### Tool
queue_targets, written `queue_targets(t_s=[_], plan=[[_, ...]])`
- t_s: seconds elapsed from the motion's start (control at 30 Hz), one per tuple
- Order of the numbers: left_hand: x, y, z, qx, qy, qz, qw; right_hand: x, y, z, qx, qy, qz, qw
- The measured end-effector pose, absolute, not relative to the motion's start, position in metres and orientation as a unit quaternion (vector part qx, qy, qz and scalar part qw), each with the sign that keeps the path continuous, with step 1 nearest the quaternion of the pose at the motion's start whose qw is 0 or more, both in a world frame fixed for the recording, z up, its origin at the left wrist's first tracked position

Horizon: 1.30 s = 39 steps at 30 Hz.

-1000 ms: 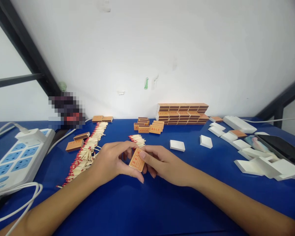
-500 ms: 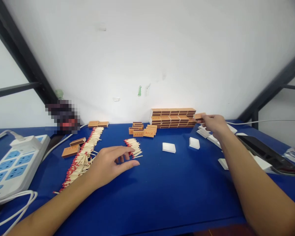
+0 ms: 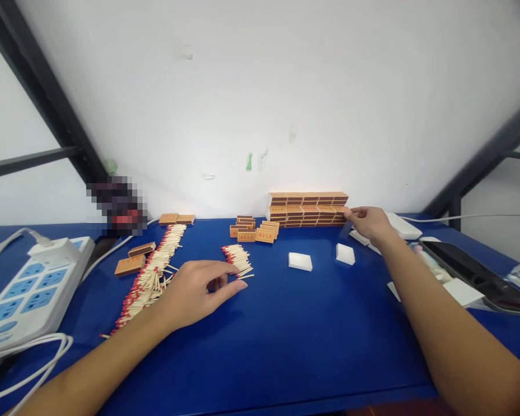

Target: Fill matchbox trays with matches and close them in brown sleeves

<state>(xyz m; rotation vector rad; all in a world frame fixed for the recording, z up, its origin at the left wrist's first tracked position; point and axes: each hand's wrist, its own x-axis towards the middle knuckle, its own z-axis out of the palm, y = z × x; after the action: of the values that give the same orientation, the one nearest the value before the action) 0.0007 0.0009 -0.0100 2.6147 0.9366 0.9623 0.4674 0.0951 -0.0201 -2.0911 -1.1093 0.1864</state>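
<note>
My right hand (image 3: 370, 223) pinches the end of an orange matchbox (image 3: 340, 211), which lies on the right end of the stack's lower front tier. The stack of matchboxes (image 3: 307, 199) stands against the wall, rows laid side by side. Beside a small bundle of matches (image 3: 238, 258) rests my left hand (image 3: 201, 289), thumb and forefinger apart with nothing between them; its other fingers curl under. A long heap of red-tipped matches (image 3: 156, 266) runs behind the left hand and forearm, which cover part of it. Two white inner trays (image 3: 300, 261) lie on the blue table to the right.
Several loose matchboxes (image 3: 255, 230) stand at the table's middle back, others (image 3: 130, 265) lie by the heap. On the left is a white power strip (image 3: 39, 289) with cables. A dark phone (image 3: 476, 274) and white pieces (image 3: 403, 226) sit beyond my right forearm.
My right hand has brought the matchbox down and left onto the right end of the stack's lower front tier. My left hand has barely moved. The view has shifted slightly.
</note>
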Motion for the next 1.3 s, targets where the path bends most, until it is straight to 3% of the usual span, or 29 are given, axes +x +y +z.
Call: queue_targets(t_s=[0.23, 0.33, 0.4, 0.47, 0.57, 0.93, 1.1, 1.3], plan=[[0.000, 0.002, -0.012, 0.891, 0.305, 0.326, 0.084, 0.455, 0.088, -0.005, -0.807, -0.471, -0.005, 0.356], [0.001, 0.002, -0.012, 0.891, 0.308, 0.326, 0.077, 0.424, 0.071, 0.013, -0.748, -0.567, -0.027, 0.345], [0.000, 0.002, -0.012, 0.891, 0.312, 0.323, 0.071, 0.399, 0.057, 0.023, -0.659, -0.696, 0.080, 0.274], [0.000, 0.002, -0.012, 0.891, 0.318, 0.317, 0.063, 0.376, 0.043, 0.028, -0.587, -0.768, 0.207, 0.149], [-0.001, 0.004, -0.013, 0.888, 0.340, 0.306, 0.051, 0.350, 0.031, 0.026, -0.564, -0.791, 0.231, 0.054], [0.000, -0.002, -0.004, 0.912, 0.357, 0.162, 0.124, 0.259, -0.001, 0.002, -0.367, -0.841, 0.358, 0.173], [0.002, -0.004, -0.006, 0.921, 0.330, 0.165, 0.126, 0.261, 0.013, -0.018, -0.416, -0.834, 0.257, 0.255], [0.005, -0.006, -0.010, 0.920, 0.328, 0.166, 0.139, 0.260, 0.020, -0.029, -0.416, -0.846, 0.226, 0.245]])
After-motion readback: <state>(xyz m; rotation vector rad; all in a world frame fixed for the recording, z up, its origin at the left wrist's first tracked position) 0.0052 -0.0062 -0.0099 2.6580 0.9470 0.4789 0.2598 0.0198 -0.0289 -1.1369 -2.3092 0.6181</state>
